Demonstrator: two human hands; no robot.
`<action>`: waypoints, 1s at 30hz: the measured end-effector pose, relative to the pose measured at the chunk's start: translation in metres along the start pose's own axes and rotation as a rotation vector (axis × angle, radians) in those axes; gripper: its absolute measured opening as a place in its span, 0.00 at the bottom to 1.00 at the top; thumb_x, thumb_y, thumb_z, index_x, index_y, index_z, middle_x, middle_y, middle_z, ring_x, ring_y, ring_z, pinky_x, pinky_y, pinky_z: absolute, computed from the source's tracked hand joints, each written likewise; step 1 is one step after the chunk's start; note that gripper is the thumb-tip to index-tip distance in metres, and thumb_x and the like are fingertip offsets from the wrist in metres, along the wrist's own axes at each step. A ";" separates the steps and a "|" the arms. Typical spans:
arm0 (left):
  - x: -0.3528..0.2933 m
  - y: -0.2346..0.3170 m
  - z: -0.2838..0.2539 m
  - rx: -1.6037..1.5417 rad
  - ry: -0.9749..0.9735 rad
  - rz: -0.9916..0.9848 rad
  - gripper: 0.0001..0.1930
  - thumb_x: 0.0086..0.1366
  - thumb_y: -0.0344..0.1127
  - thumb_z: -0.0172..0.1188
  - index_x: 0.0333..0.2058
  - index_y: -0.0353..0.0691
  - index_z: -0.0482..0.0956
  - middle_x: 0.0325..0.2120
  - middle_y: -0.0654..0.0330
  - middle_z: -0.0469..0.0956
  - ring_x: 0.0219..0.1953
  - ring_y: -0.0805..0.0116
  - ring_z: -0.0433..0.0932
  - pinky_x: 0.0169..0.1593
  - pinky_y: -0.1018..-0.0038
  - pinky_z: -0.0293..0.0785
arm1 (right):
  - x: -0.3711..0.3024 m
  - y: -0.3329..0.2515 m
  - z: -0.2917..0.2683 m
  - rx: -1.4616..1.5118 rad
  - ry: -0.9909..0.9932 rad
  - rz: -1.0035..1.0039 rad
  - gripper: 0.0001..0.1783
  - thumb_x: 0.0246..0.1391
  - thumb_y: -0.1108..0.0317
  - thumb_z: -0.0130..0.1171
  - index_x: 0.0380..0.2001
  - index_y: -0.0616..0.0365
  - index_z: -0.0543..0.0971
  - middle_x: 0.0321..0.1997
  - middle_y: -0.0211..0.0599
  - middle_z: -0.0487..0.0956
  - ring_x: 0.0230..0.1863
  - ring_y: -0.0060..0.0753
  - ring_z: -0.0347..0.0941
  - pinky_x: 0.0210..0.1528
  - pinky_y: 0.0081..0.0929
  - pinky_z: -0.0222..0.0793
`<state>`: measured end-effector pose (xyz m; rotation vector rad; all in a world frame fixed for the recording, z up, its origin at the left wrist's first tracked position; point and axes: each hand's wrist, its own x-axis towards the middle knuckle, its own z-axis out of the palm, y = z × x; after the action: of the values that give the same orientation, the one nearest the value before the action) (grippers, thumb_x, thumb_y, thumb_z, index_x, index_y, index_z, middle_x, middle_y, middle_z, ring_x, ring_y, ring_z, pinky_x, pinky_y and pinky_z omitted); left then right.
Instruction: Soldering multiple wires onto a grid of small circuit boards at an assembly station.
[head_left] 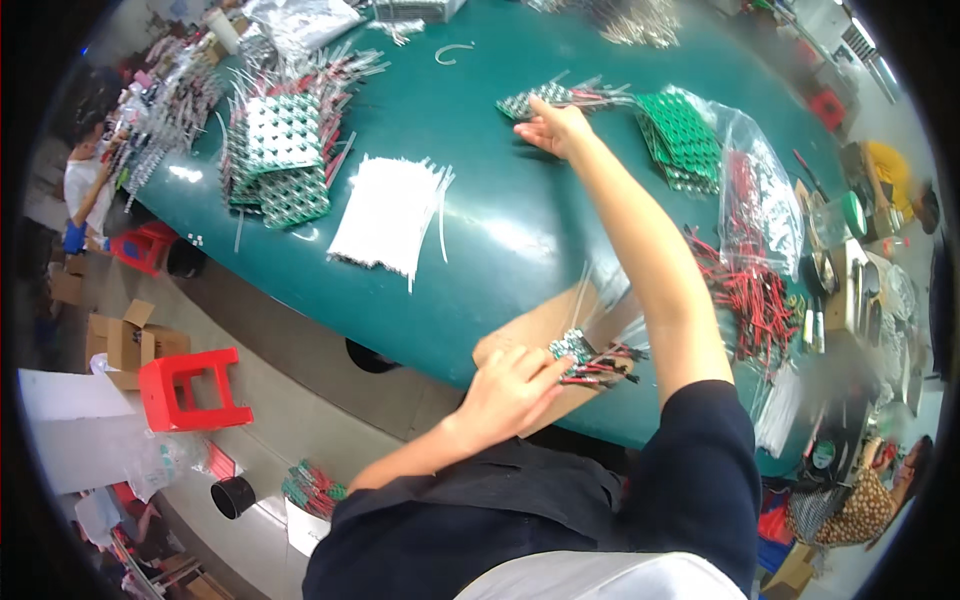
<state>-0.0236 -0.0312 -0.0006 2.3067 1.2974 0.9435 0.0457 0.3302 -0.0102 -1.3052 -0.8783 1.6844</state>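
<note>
My left hand [510,395] is at the table's near edge, its fingers closed on the edge of a small bunch of circuit boards [570,347] with red and black wires. These rest over a brown board [530,335]. My right arm stretches far across the table. There my right hand [556,130] has its fingers apart, the thumb against a stack of circuit board panels [520,103] with wires trailing right. Right of that stack lies a pile of green circuit board panels [680,135].
A bundle of white strips [385,215] and stacked circuit board panels [285,135] lie on the green table [480,185] at left. Red wires [750,300] and a clear plastic bag [765,190] are at right. A red stool [195,390] stands on the floor; another person [88,190] sits far left.
</note>
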 end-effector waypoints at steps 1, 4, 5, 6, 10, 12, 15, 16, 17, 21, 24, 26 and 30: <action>-0.001 0.003 0.001 -0.004 0.003 -0.012 0.20 0.52 0.33 0.65 0.46 0.43 0.79 0.34 0.62 0.74 0.35 0.62 0.73 0.38 0.67 0.66 | 0.008 0.005 0.008 -0.005 0.028 -0.006 0.15 0.53 0.71 0.62 0.36 0.73 0.72 0.32 0.54 0.81 0.26 0.43 0.82 0.23 0.27 0.81; 0.000 0.005 -0.001 0.023 -0.029 0.007 0.20 0.54 0.34 0.64 0.47 0.42 0.77 0.37 0.63 0.72 0.35 0.64 0.72 0.37 0.68 0.67 | 0.007 0.003 0.005 -0.053 0.062 -0.056 0.07 0.52 0.78 0.58 0.32 0.72 0.74 0.28 0.49 0.80 0.26 0.40 0.81 0.25 0.26 0.82; -0.002 0.005 -0.003 -0.011 -0.031 0.010 0.20 0.55 0.34 0.64 0.48 0.42 0.77 0.37 0.63 0.73 0.35 0.64 0.72 0.38 0.68 0.67 | -0.003 0.004 -0.003 0.005 0.029 -0.105 0.06 0.52 0.78 0.58 0.32 0.72 0.74 0.29 0.48 0.79 0.27 0.39 0.80 0.26 0.26 0.82; -0.001 0.004 -0.007 -0.053 -0.041 0.023 0.19 0.54 0.30 0.64 0.47 0.42 0.78 0.38 0.62 0.73 0.35 0.64 0.72 0.36 0.69 0.69 | -0.026 -0.001 -0.014 0.015 -0.084 -0.120 0.07 0.53 0.77 0.59 0.32 0.71 0.73 0.30 0.46 0.78 0.29 0.38 0.80 0.31 0.27 0.82; -0.010 -0.006 -0.012 -0.290 0.232 -0.086 0.19 0.52 0.21 0.63 0.45 0.39 0.79 0.35 0.60 0.71 0.31 0.68 0.71 0.33 0.76 0.70 | -0.167 -0.021 -0.033 -0.298 -0.319 -0.330 0.12 0.60 0.66 0.56 0.35 0.67 0.73 0.31 0.39 0.78 0.35 0.28 0.79 0.38 0.21 0.77; -0.012 -0.007 -0.031 -0.408 0.405 -0.233 0.18 0.56 0.22 0.62 0.47 0.36 0.77 0.31 0.63 0.69 0.29 0.74 0.69 0.33 0.81 0.69 | -0.234 -0.019 -0.035 -0.271 -0.297 -0.437 0.10 0.59 0.70 0.58 0.32 0.68 0.71 0.29 0.42 0.78 0.31 0.32 0.81 0.32 0.24 0.79; -0.002 0.000 -0.047 -1.057 0.525 -0.418 0.19 0.67 0.35 0.57 0.54 0.32 0.71 0.27 0.70 0.65 0.29 0.82 0.64 0.35 0.86 0.64 | -0.315 -0.001 -0.046 -0.262 -0.230 -0.488 0.07 0.58 0.76 0.58 0.32 0.69 0.71 0.29 0.44 0.80 0.31 0.31 0.81 0.31 0.24 0.79; 0.009 0.000 -0.047 -1.149 0.479 -0.358 0.21 0.69 0.38 0.55 0.55 0.32 0.69 0.26 0.71 0.65 0.29 0.82 0.64 0.36 0.87 0.63 | -0.335 0.007 -0.048 -0.269 -0.196 -0.455 0.07 0.57 0.77 0.58 0.34 0.70 0.71 0.30 0.45 0.80 0.31 0.31 0.81 0.32 0.24 0.79; 0.017 0.002 -0.047 -1.230 0.435 -0.296 0.23 0.71 0.42 0.52 0.56 0.31 0.68 0.26 0.71 0.65 0.29 0.83 0.64 0.37 0.87 0.62 | -0.351 0.014 -0.048 -0.267 -0.166 -0.423 0.07 0.57 0.78 0.58 0.35 0.71 0.72 0.31 0.45 0.80 0.32 0.31 0.81 0.32 0.24 0.79; 0.024 0.023 -0.043 -1.180 0.297 -0.458 0.22 0.72 0.47 0.49 0.51 0.31 0.73 0.26 0.69 0.72 0.28 0.84 0.68 0.33 0.86 0.65 | -0.375 0.040 -0.055 -0.236 -0.139 -0.441 0.10 0.59 0.75 0.57 0.40 0.71 0.70 0.34 0.47 0.80 0.33 0.34 0.81 0.34 0.26 0.79; 0.024 0.025 -0.039 -1.253 0.223 -0.522 0.20 0.73 0.43 0.46 0.47 0.29 0.73 0.30 0.65 0.76 0.24 0.86 0.65 0.28 0.87 0.62 | -0.370 0.061 -0.086 -0.075 -0.100 -0.601 0.20 0.67 0.57 0.46 0.42 0.69 0.67 0.31 0.52 0.77 0.28 0.42 0.79 0.30 0.31 0.77; 0.021 0.024 -0.034 -1.275 0.203 -0.491 0.20 0.73 0.43 0.46 0.47 0.29 0.73 0.30 0.66 0.75 0.24 0.86 0.64 0.28 0.87 0.62 | -0.371 0.061 -0.093 0.063 -0.030 -0.598 0.22 0.68 0.54 0.43 0.42 0.68 0.68 0.30 0.53 0.77 0.26 0.42 0.78 0.28 0.31 0.76; 0.011 0.026 -0.039 -1.255 0.171 -0.460 0.19 0.73 0.43 0.46 0.44 0.30 0.74 0.26 0.68 0.74 0.23 0.87 0.62 0.27 0.87 0.59 | -0.379 0.066 -0.095 0.067 -0.017 -0.607 0.18 0.68 0.59 0.43 0.40 0.66 0.68 0.27 0.52 0.78 0.23 0.41 0.77 0.27 0.29 0.75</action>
<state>-0.0302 -0.0376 0.0471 0.9457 0.7980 1.2625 0.1769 -0.0361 0.0648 -0.8585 -1.0850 1.2310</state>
